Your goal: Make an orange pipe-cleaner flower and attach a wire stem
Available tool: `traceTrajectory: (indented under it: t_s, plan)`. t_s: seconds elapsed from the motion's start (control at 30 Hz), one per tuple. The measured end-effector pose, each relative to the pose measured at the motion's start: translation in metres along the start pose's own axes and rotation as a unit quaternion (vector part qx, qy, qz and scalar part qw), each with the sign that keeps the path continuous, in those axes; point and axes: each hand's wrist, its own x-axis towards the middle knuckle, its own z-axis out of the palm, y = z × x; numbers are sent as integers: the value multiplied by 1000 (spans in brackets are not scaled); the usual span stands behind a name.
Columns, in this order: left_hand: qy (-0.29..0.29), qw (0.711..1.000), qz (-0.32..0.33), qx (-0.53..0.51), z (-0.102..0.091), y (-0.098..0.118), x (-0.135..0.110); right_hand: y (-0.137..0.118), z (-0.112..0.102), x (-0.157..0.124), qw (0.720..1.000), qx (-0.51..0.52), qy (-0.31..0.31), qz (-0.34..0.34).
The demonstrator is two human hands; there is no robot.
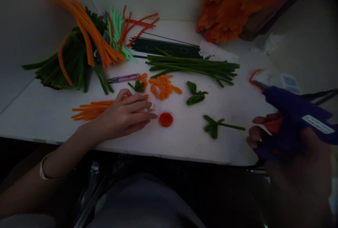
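Observation:
My right hand (295, 150) is wrapped around a dark blue hot glue gun (287, 110) with an orange trigger, its nozzle pointing left and away from me. My left hand (130, 113) is low over the white table, fingers loosely stretched and nothing visible in them; its thumb is hidden. Just right of its fingertips lies a small round orange coil (166, 119). Orange pipe cleaners (91, 111) lie partly behind that hand. Beyond it are small orange looped petals (163, 87) and a folded green piece (137, 86). Folded green leaf pieces (195, 94) and a green leaf with a stem (214, 126) lie to the right.
Pink-handled thread snips (126, 78) lie behind my left hand. Bundles of green (67, 60) and orange pipe cleaners (89, 27) stand at the back left. Long green stems (195, 66) and dark thin rods (166, 47) lie at the back. Orange flowers (235, 2) loom at the upper right.

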Motion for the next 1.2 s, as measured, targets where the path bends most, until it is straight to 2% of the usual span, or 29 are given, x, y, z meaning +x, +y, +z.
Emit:
traceTrajectory:
  t_s: [0.13, 0.3, 0.37, 0.57, 0.9, 1.07, 1.2]
  plan:
    - [-20, 999, 37, 17, -2, -11, 5, 4, 16, -13, 998, 8, -57, 31]
    - [21, 995, 100, 20, 2, -21, 15, 25, 50, -24, 967, 39, -229, 106]
    - [15, 994, 106, 1, 5, -21, 18, 34, 60, -26, 955, 41, -266, 127]
    - [-53, 996, 58, -43, 11, -19, 23, 54, 66, -28, 946, 8, -288, 150]
    - [-36, 995, 60, -77, 13, -18, 26, 65, 60, -27, 942, -14, -291, 165]
    - [-8, 994, 93, -64, 15, -19, 27, 61, 64, -25, 938, 4, -298, 176]
    - [-59, 992, 58, -94, 17, -21, 28, 59, 65, -23, 933, 1, -316, 173]
